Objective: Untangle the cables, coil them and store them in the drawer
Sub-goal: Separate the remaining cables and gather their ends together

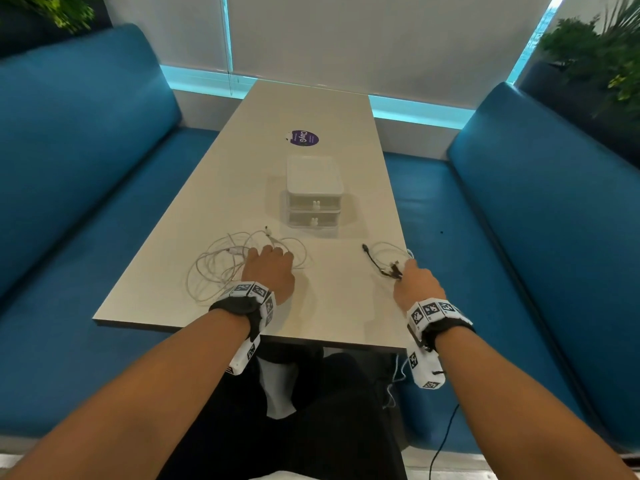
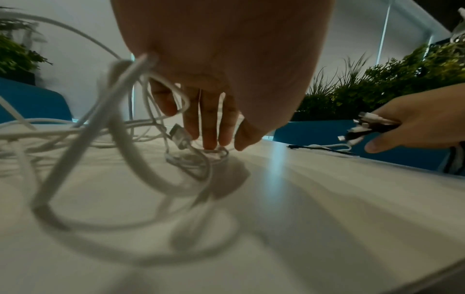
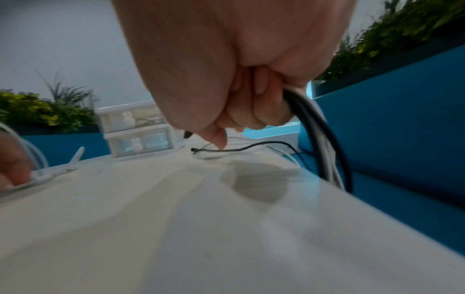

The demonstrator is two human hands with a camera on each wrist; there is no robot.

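Observation:
A loose tangle of white cables (image 1: pixel 221 265) (image 2: pixel 120 151) lies on the near left of the beige table (image 1: pixel 311 188). My left hand (image 1: pixel 268 268) (image 2: pixel 214 127) presses down on it with straight fingers, fingertips (image 2: pixel 210 145) on the strands beside a white USB plug (image 2: pixel 180 138). My right hand (image 1: pixel 414 282) (image 3: pixel 246 111) grips a bundle of black and white cables (image 1: pixel 388 263) (image 3: pixel 319 139) at the table's right edge; a black plug end (image 3: pixel 194 150) trails on the table. The clear two-drawer box (image 1: pixel 314 195) (image 3: pixel 137 133) stands behind, both drawers closed.
A purple round sticker (image 1: pixel 304 138) lies beyond the box. Blue benches (image 1: pixel 519 220) flank the table on both sides, with plants (image 1: pixel 595 53) behind them. A thin black cord (image 1: pixel 443 434) hangs by my right forearm below the table edge.

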